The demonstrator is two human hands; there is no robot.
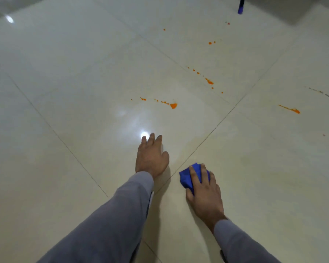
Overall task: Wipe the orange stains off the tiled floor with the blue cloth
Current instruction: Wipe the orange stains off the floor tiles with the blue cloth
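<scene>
Below, our right hand [204, 194] grips the blue cloth [190, 177] against the floor [74, 92]; our left hand [151, 157] rests flat, fingers spread, orange stains [173, 105] well beyond.

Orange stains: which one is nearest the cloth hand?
The largest blob, ending the dotted trail ahead of the left hand; the others lie farther from the right hand holding the blue cloth.

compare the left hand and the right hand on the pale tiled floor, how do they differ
The left hand lies flat with fingers spread on the bare glossy tile, holding nothing; the right hand presses down on the bunched blue cloth, fingers over it. The left hand reaches further forward, nearer the orange stains; the right hand sits closer to the body, across the grout line. Both come from grey sleeves.
</scene>
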